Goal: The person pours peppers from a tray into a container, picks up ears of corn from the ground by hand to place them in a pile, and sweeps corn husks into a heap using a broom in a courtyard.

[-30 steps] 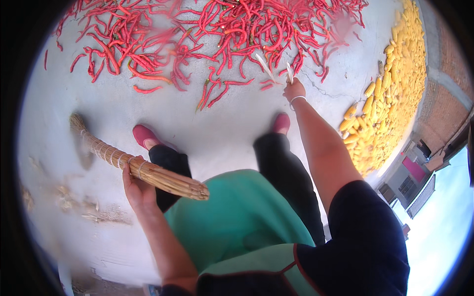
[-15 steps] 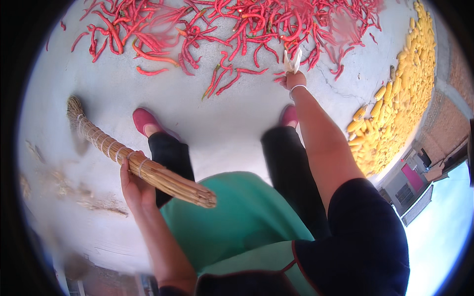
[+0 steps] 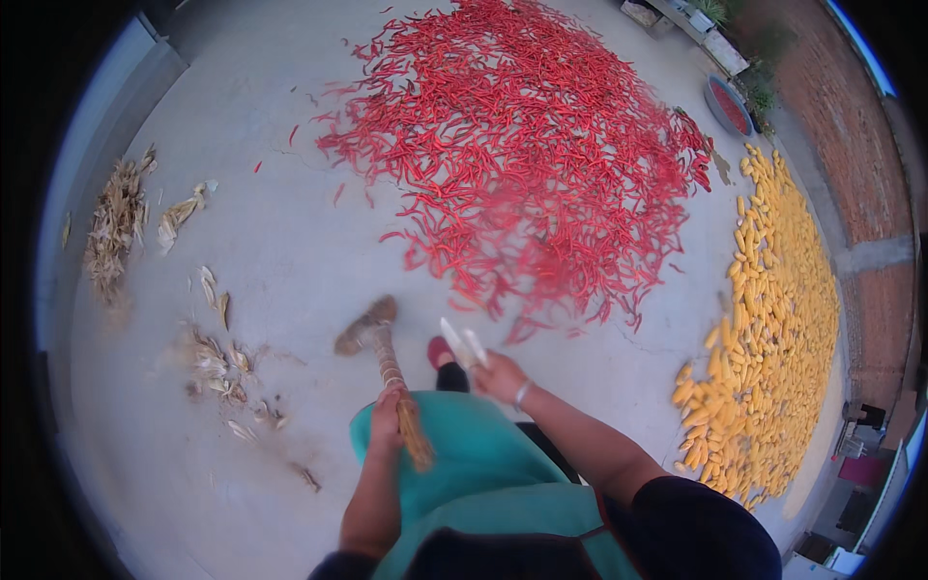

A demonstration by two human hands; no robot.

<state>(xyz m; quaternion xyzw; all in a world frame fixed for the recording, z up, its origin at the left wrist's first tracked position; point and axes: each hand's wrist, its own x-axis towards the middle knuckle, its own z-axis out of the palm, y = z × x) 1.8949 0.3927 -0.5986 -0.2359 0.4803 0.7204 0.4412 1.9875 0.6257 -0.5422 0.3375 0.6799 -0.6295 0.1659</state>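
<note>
My left hand (image 3: 386, 418) is wrapped round the bound handle of a short straw broom (image 3: 390, 362). Its brush head tilts forward and left above the concrete, while the cut end points back over my green apron (image 3: 464, 449). In front of my body, my right hand (image 3: 501, 377) pinches a pale, dry corn husk (image 3: 466, 346), whose pointed ends stick out forward. A wide spread of red chili peppers (image 3: 541, 126) lies on the ground ahead of both hands, slightly blurred along its near edge.
Yellow corn cobs (image 3: 773, 319) form a thick band on the right, beside a brick wall (image 3: 851, 145). A heap of dry husks (image 3: 114, 227) lies at far left, with husk scraps (image 3: 220, 367) nearer me. A round basin (image 3: 727, 106) holding red contents stands at the far right.
My view has lifted, so the whole pepper spread shows. The right hand has come back from the peppers' edge toward my body with the husk. The broom has swung to point more forward.
</note>
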